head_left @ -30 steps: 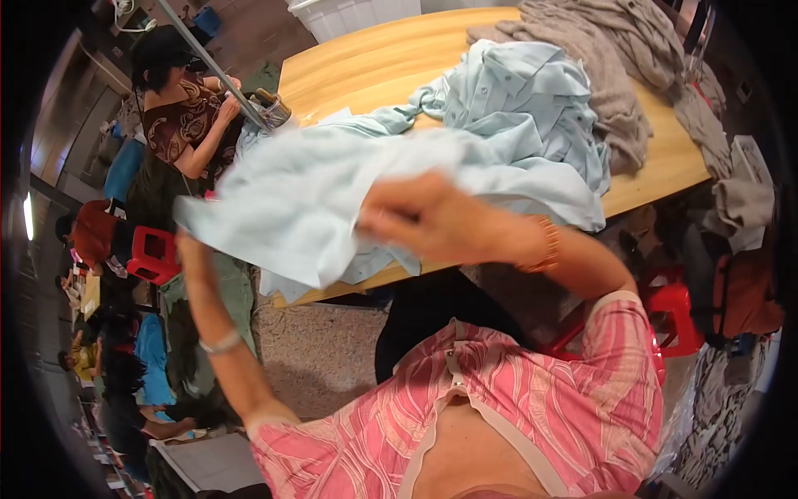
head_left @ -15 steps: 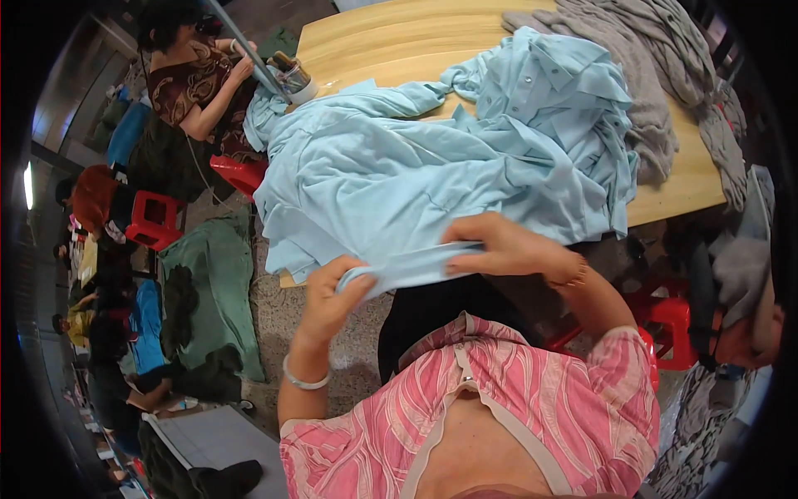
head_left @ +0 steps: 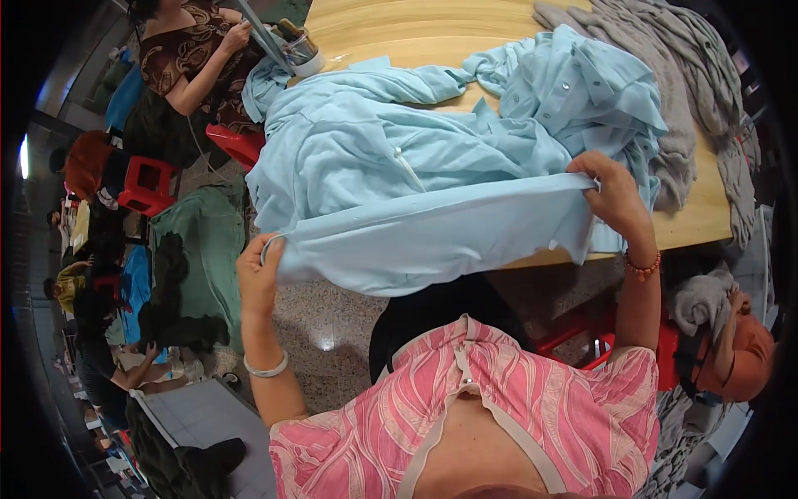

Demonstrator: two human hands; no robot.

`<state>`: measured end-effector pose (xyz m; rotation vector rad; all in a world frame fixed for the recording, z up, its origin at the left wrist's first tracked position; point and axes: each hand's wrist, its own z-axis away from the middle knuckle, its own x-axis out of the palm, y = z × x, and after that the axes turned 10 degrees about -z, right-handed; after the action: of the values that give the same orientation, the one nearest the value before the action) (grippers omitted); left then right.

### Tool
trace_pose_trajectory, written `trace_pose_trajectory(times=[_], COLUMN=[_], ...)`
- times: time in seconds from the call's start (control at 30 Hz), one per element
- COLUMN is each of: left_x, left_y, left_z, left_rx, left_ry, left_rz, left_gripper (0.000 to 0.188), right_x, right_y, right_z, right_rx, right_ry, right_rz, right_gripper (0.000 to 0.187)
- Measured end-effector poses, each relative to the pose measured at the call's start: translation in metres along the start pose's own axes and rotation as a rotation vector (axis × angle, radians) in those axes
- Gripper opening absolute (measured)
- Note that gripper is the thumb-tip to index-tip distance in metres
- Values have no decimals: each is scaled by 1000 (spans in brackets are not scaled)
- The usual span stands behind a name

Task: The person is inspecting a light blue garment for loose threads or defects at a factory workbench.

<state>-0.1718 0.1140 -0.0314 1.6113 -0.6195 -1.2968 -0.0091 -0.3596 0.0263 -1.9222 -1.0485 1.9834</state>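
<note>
A light blue buttoned garment [head_left: 432,234] is stretched sideways between my two hands, its long edge pulled nearly straight. My left hand [head_left: 260,264] pinches one end of that edge. At the other end my right hand [head_left: 615,193] grips the edge between thumb and fingers. The held panel hangs in front of the table. Behind it, rumpled light blue cloth [head_left: 332,158] covers the near side of the table, with a bunched part showing buttons [head_left: 573,87] to the right. Where the held garment ends and the rest of the cloth begins, I cannot tell.
Grey knitted cloth [head_left: 665,91] drapes over the right end of the wooden table [head_left: 399,29]. A white cup of tools [head_left: 306,62] stands at its left edge. Red stools [head_left: 148,185] and green cloth [head_left: 199,249] are on the left. Co-workers sit on both sides.
My hands have moved apart, left hand to the left and right hand to the right and upward. The short blue strip between them has become a wide, spread panel.
</note>
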Motion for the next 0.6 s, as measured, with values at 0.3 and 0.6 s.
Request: trace_pose_trajectory(times=[0.3, 0.6], left_x=[5, -5], left_y=[-35, -41], left_z=[-62, -127], left_rx=[85, 14], left_ry=[281, 146], left_rz=[-303, -369], left_gripper=[27, 29], right_x=[26, 136], right_y=[-5, 12], right_z=[-76, -195], right_rx=[-137, -169], right_ry=[-106, -302], right_rz=[-200, -62], right_gripper=[16, 19])
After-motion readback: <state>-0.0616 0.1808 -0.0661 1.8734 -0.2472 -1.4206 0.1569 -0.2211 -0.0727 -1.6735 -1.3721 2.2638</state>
